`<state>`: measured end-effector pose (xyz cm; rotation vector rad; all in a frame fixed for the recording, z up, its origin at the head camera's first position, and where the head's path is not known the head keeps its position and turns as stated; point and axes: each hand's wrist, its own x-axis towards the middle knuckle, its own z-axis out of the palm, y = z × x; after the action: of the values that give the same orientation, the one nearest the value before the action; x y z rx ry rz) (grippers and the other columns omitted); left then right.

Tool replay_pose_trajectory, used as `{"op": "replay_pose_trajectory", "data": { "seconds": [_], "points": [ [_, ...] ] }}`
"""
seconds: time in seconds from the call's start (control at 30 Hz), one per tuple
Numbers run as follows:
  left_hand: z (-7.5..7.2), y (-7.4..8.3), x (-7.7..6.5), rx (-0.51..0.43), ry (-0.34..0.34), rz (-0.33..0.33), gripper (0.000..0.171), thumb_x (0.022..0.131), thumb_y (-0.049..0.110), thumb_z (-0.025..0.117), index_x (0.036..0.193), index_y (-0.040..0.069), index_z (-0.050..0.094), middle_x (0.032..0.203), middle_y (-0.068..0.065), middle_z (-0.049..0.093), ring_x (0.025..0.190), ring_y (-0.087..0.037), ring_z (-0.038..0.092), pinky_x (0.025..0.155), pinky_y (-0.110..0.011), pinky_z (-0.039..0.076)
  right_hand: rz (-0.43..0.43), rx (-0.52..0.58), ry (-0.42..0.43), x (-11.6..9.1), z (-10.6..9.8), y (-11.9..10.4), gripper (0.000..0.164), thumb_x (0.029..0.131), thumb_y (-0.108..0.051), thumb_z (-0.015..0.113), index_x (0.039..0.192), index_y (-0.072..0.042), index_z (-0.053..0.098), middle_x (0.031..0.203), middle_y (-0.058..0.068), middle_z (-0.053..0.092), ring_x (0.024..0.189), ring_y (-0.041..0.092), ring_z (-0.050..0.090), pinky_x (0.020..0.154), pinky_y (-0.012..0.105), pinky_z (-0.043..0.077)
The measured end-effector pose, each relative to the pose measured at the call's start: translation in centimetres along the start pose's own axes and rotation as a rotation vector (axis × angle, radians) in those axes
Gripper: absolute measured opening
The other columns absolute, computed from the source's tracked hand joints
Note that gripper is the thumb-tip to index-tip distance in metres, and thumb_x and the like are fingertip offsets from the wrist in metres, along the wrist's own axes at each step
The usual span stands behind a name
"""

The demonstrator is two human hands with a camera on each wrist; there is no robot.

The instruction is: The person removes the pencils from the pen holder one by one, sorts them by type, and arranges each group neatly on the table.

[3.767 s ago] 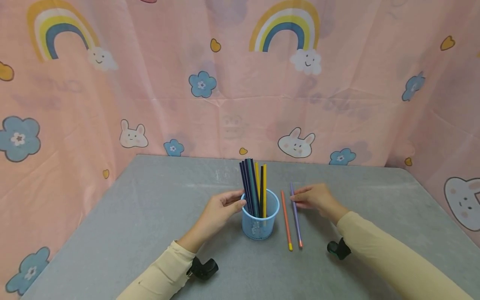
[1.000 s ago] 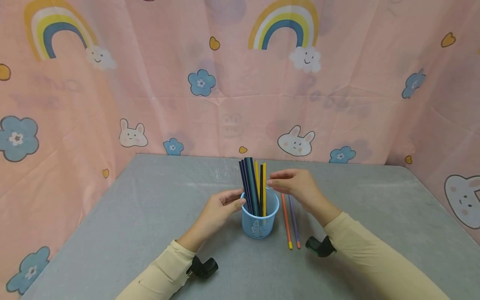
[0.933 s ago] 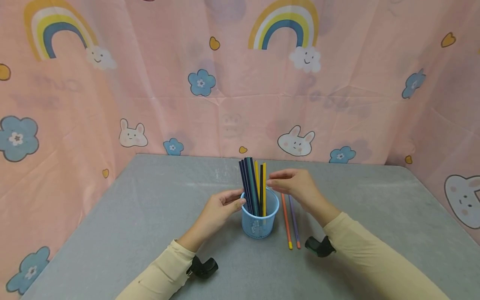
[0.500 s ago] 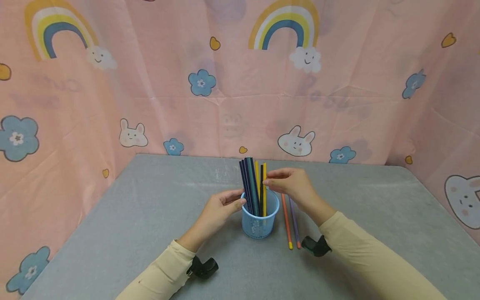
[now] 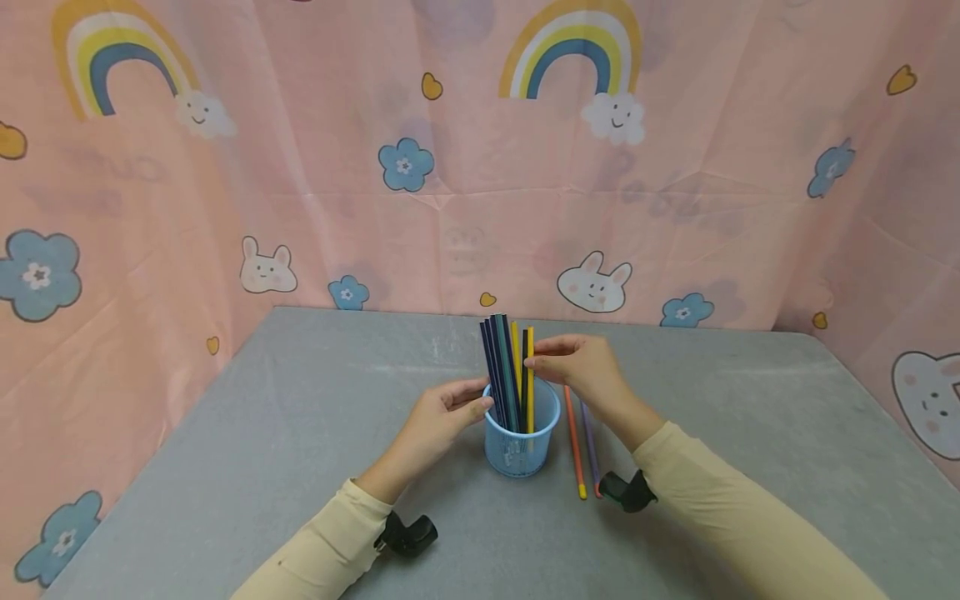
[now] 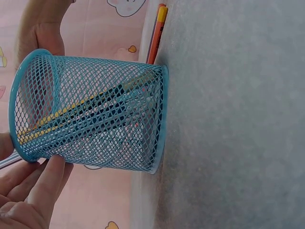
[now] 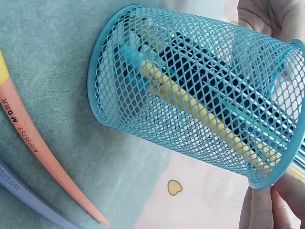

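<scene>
A light blue mesh pencil cup [image 5: 520, 460] stands upright on the table, with several dark pencils [image 5: 501, 367] and a few yellow ones leaning inside. At its left rim, my left hand [image 5: 431, 429] holds the cup between thumb and fingers; the left wrist view shows those fingers [image 6: 45, 183] along the mesh. My right hand [image 5: 588, 375] is above the cup's right side, thumb and fingertips pinching the upper part of a yellow pencil [image 5: 531, 400] that stands in the cup. The fingertips behind this pencil are partly hidden.
To the right of the cup an orange pencil [image 5: 575, 442] and a purple pencil [image 5: 590, 446] lie side by side on the grey table [image 5: 300, 467], partly beneath my right hand. Behind the table hangs a pink printed curtain [image 5: 337, 225].
My right hand left the purple pencil beside the orange one, moved left over the cup, and took hold of the yellow pencil. The left hand and cup stayed in place.
</scene>
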<state>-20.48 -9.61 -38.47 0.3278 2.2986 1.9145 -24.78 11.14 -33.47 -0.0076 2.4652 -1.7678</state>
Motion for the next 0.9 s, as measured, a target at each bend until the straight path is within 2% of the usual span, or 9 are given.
{"op": "replay_pose_trajectory", "data": {
  "seconds": [0.3, 0.53, 0.73, 0.83, 0.9],
  "points": [
    [0.1, 0.0, 0.0, 0.000, 0.001, 0.007, 0.045, 0.099, 0.017, 0.062, 0.138, -0.004, 0.055, 0.140, -0.022, 0.058, 0.126, -0.034, 0.060, 0.100, -0.036, 0.056, -0.077, 0.006, -0.002, -0.3, -1.3, -0.8, 0.031, 0.093, -0.016, 0.071, 0.117, 0.003, 0.068, 0.116, 0.017, 0.072, 0.103, 0.021, 0.073, 0.094, 0.036, 0.058],
    [0.0, -0.1, 0.0, 0.000, -0.008, 0.018, 0.045, 0.100, 0.016, 0.061, 0.138, -0.006, 0.053, 0.140, -0.024, 0.057, 0.127, -0.035, 0.059, 0.101, -0.036, 0.056, -0.119, 0.060, -0.008, -0.5, -3.0, -2.3, 0.035, 0.093, -0.017, 0.071, 0.118, 0.007, 0.065, 0.093, -0.006, 0.073, 0.087, 0.004, 0.073, 0.089, 0.030, 0.060],
    [0.0, -0.2, -0.1, -0.001, -0.015, 0.019, 0.045, 0.100, 0.016, 0.061, 0.139, -0.005, 0.053, 0.141, -0.024, 0.056, 0.128, -0.035, 0.059, 0.101, -0.036, 0.055, -0.107, 0.079, 0.002, -0.9, -4.6, -3.4, 0.042, 0.093, -0.021, 0.072, 0.123, 0.006, 0.062, 0.091, -0.014, 0.069, 0.086, -0.001, 0.071, 0.089, 0.026, 0.058],
    [0.0, -0.1, -0.1, -0.001, -0.012, 0.021, 0.045, 0.100, 0.016, 0.061, 0.138, -0.006, 0.053, 0.141, -0.024, 0.057, 0.127, -0.035, 0.059, 0.101, -0.036, 0.055, -0.108, 0.127, 0.013, -1.1, -5.5, -3.9, 0.038, 0.091, -0.022, 0.073, 0.119, 0.002, 0.064, 0.092, -0.014, 0.069, 0.086, -0.001, 0.071, 0.086, 0.023, 0.059],
    [0.0, -0.2, -0.1, 0.000, -0.008, 0.020, 0.045, 0.099, 0.016, 0.061, 0.138, -0.006, 0.053, 0.140, -0.024, 0.057, 0.127, -0.035, 0.059, 0.101, -0.036, 0.055, -0.117, 0.193, 0.016, -1.2, -6.2, -4.3, 0.026, 0.090, -0.020, 0.075, 0.110, -0.005, 0.069, 0.092, -0.013, 0.070, 0.087, 0.000, 0.071, 0.085, 0.022, 0.060]
  ]
}}
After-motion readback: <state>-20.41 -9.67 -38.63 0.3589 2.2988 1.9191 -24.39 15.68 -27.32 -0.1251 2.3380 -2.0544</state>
